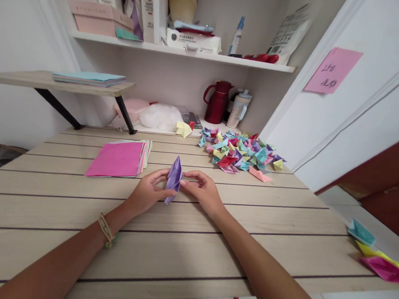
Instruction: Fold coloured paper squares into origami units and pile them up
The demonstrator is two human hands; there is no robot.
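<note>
A folded purple paper piece (174, 177) stands upright between both hands over the wooden table (179, 239). My left hand (148, 192) pinches its left side with thumb and fingers. My right hand (201, 190) pinches its right side, fingers curled. A stack of coloured paper sheets (118, 160), pink on top, lies just behind my left hand. A heap of several folded paper boats (240, 153) in mixed colours sits behind my right hand.
A dark red jug (218, 101) and a pale cup (239, 109) stand at the back. A yellow folded piece (183, 129) lies near them. More folded boats (376, 253) lie at the table's right edge. A small raised shelf (54, 81) holds paper at left.
</note>
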